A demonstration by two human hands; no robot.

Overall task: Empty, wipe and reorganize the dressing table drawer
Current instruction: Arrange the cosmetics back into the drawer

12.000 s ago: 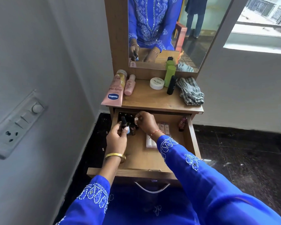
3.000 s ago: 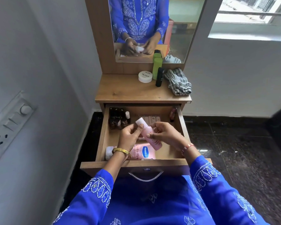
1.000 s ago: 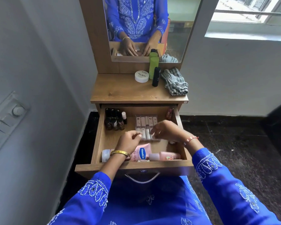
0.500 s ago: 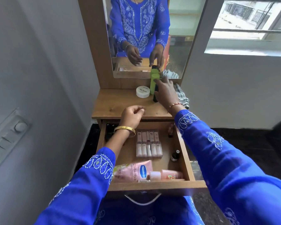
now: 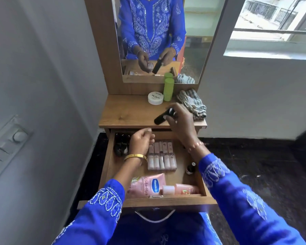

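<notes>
The right hand [image 5: 181, 121] is grasping the black tube [image 5: 163, 116] in curled fingers above the desk [image 5: 124, 112], probably carrying it toward the open drawer [image 5: 180, 156] for reorganizing; the left hand [image 5: 141, 144] is hovering loosely curled, holding nothing.

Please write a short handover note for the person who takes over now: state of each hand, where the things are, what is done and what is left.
Right hand holds the black tube above the tabletop.
Left hand is loosely curled, holding nothing, over the open drawer.
In the drawer: lotion tube, pink bottle, lipstick box, dark bottles, a small bottle.
On the tabletop: white jar, green bottle, cloth.
Left: put the black tube, jar and green bottle in, then close the drawer.
</notes>
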